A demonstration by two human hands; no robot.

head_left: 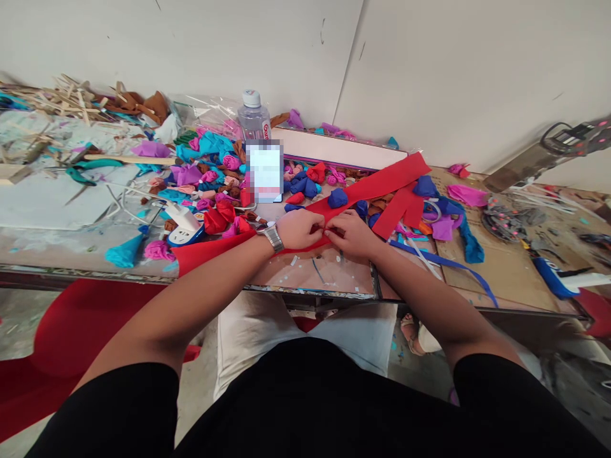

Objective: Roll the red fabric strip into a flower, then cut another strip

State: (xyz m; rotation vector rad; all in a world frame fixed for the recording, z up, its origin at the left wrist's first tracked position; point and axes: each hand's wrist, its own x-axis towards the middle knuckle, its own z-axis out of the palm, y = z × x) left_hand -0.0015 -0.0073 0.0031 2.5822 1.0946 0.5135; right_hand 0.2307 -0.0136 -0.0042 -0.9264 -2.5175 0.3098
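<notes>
A long red strip (377,181), paper or cloth, runs across the table from lower left to upper right and passes beneath both hands. My left hand (300,230), with a metal watch on its wrist, pinches the strip near the table's front. Right beside it, my right hand (351,232) has its fingertips closed on the same strip, almost touching the left. Behind the hands lie many crumpled rosettes in blue, red and pink, among them a blue one (338,198) resting on the strip. A shorter red piece (394,215) is just right of my right hand.
A lit phone (265,172) leans upright before a plastic bottle (254,117). Left are a power strip (186,232), green-handled pliers (81,173) and a pile of wooden sticks (71,102). A blue ribbon (453,262) and another blue-and-white power strip (556,278) lie to the right.
</notes>
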